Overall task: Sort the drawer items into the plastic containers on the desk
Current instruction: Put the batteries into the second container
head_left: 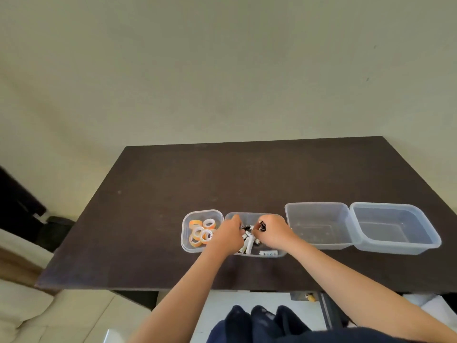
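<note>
home room | dark desk (173, 184) | plain wall (222, 70) | cushion (22, 305)

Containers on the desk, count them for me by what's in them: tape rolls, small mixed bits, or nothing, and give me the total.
Container with tape rolls: 1
Container with small white and black items, both hands in it: 1
Containers with nothing visible inside: 2
Total: 4

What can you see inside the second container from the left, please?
The second container holds white stick-like pieces and small black clips. The left hand and right hand reach into it and cover much of its contents.
</note>
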The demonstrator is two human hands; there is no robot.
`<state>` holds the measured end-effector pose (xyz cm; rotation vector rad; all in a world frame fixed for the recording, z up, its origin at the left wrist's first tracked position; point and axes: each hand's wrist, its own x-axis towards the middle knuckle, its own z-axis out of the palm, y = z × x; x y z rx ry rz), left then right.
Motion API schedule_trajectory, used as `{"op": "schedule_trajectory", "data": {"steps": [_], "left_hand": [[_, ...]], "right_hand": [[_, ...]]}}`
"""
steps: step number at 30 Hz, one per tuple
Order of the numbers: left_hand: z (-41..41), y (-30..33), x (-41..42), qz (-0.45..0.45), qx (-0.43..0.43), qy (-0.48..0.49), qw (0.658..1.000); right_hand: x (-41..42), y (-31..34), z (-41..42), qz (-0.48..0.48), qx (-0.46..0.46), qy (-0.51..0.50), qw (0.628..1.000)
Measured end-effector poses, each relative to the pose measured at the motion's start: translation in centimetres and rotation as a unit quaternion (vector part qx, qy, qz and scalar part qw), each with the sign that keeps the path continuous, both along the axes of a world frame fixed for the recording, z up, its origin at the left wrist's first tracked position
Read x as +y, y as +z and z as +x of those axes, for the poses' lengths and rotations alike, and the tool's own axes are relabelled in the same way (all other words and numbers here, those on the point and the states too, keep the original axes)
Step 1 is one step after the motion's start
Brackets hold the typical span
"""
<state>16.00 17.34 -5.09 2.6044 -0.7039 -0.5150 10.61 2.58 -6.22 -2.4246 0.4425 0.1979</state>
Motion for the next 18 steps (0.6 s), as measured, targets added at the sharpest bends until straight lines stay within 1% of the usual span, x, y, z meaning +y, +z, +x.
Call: {"op": "schedule_trajectory", "data": {"steps": [4, 6, 8, 11, 14, 18], "left_hand": [[1.2, -1.3, -1.1, 0.028, 0.025, -0.019, 0.999], [1.4, -1.6, -1.4, 0.027, 0.037, -0.032, 0.998], [1.4, -1.8, -1.5, 0.013, 0.045, -0.046, 0.998], [0.8, -1.8, -1.6, -0.019, 0.036, -0.040, 0.998], [-0.1, -1.6, -1.4, -0.050, 0.009, -0.028, 0.998], [-2.5, -0.5, -0.7, -0.056, -0.013, -0.015, 0.998]], "right_hand": [[-1.1, -0.8, 1.5, -0.016, 0.070, 0.058, 0.996], [-1.3, -0.9, 1.8, -0.015, 0.100, 0.084, 0.991], [-1.3, -1.1, 2.1, -0.015, 0.111, 0.092, 0.989], [-1.3, -1.0, 1.9, -0.019, 0.089, 0.093, 0.992], [-1.4, -0.5, 1.1, -0.020, 0.039, 0.077, 0.996], [-1.3, -0.2, -1.0, -0.018, -0.036, 0.041, 0.998]]}}
